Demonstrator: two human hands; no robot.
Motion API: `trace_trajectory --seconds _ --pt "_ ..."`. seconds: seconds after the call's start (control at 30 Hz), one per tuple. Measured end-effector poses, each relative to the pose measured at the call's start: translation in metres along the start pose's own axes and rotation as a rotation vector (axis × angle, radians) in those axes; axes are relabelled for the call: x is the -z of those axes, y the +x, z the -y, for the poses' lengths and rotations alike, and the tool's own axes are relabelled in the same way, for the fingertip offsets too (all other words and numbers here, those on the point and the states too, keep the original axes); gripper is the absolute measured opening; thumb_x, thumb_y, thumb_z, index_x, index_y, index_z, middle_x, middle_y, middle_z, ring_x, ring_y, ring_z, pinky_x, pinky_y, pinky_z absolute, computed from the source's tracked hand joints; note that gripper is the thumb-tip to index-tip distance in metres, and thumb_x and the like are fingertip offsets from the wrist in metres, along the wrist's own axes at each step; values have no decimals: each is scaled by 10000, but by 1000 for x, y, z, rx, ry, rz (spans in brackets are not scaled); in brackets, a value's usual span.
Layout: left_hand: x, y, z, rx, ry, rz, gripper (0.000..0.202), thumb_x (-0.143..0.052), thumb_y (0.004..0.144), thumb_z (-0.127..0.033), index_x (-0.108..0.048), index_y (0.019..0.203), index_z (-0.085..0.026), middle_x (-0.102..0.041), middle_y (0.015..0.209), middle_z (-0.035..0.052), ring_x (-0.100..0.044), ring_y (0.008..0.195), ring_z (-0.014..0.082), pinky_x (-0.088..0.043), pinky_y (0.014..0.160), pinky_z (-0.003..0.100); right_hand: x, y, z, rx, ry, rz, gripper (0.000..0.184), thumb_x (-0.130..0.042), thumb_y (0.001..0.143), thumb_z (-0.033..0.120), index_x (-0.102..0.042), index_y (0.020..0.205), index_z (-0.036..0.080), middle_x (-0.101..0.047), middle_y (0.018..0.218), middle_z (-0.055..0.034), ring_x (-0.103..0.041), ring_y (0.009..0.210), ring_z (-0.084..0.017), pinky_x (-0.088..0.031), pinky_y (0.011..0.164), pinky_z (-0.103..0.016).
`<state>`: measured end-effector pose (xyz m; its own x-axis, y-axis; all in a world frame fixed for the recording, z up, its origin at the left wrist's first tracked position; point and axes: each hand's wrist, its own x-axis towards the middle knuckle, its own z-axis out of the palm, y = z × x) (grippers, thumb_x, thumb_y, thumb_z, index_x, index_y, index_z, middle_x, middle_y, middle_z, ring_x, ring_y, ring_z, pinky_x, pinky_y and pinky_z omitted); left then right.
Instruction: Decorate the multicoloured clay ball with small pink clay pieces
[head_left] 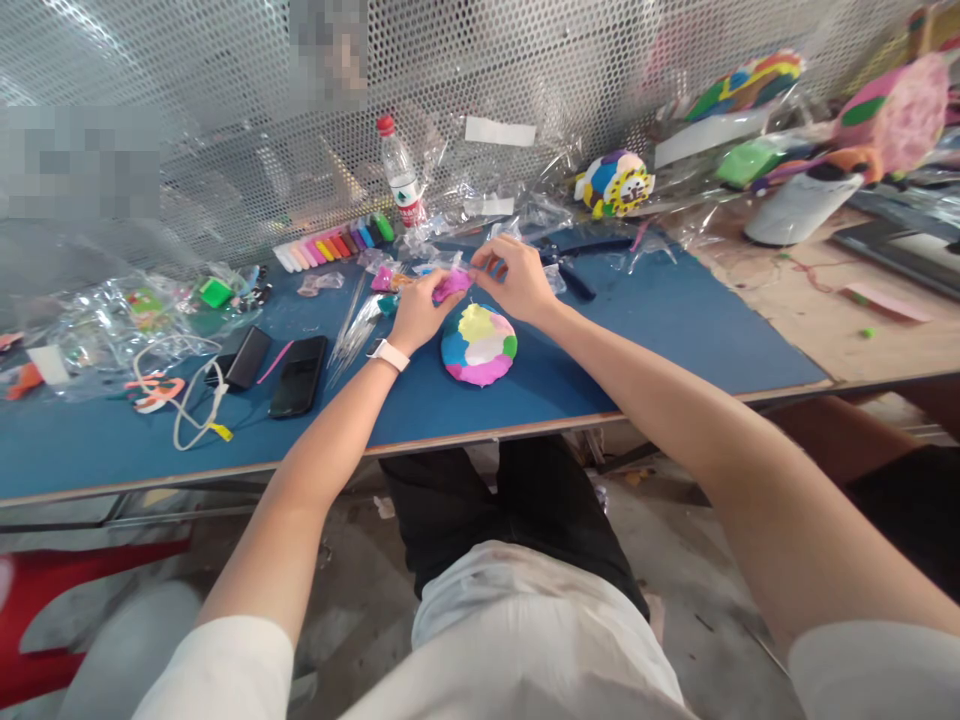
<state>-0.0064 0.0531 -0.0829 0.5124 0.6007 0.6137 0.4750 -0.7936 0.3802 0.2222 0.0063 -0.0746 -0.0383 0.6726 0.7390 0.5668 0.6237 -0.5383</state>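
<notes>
My left hand (421, 308) and my right hand (514, 276) meet over the blue table (675, 310), both pinching a small lump of pink clay (453, 285) between them. Just in front of the hands lies a round clay-covered dome (479, 344) patched in yellow, blue, white, green and pink. A white watch sits on my left wrist. A row of coloured clay sticks (332, 246) lies further back on the left.
Two black phones (300, 375) and a white cable (196, 410) lie at the left. A water bottle (401, 180) stands at the back by the perforated metal wall. Clear plastic wrappers are scattered about. A painted clay figure (615, 182) and other colourful pieces stand at the right.
</notes>
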Motion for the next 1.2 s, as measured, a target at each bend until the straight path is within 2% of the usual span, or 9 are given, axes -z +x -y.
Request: trace_trajectory --seconds 0.17,0.33,0.5,0.8,1.2 --pt "-1 -1 0 -4 -9 4 170 -787 1026 -352 -718 1094 -212 -762 953 44 -707 886 226 -510 821 345 0 1 1 23 -26 26 55 -757 940 253 -809 922 245 -790 961 -68 -723 901 -274 -623 889 -479" --pt "0 -1 2 0 4 16 208 -772 1031 -408 -722 1115 -224 -765 982 58 -710 925 246 -539 860 367 1 1 1 -18 -33 46 92 -776 965 328 -819 1008 258 -806 1051 -81 -729 976 -291 -628 933 -491" --pt "-1 -1 1 4 1 36 197 -764 1036 -401 -720 1096 -219 -766 981 64 -714 933 252 -550 877 378 2 1 0 -19 -39 57 151 -761 989 398 -840 976 270 -817 1036 -84 -731 975 -299 -634 953 -512" --pt "0 -1 1 10 -11 45 174 -774 1030 -362 -717 1099 -213 -779 1006 60 -724 937 244 -539 867 365 2 1 2 -64 -21 23 144 -757 968 340 -880 973 265 -846 938 -53 -757 942 -296 -610 956 -496" --pt "-1 0 4 1 4 40 185 -775 1027 -398 -707 1060 -229 -773 967 58 -718 901 249 -531 839 377 3 3 -1 -44 -36 17 148 -757 969 373 -865 928 280 -850 1022 -62 -751 947 -302 -623 988 -518"
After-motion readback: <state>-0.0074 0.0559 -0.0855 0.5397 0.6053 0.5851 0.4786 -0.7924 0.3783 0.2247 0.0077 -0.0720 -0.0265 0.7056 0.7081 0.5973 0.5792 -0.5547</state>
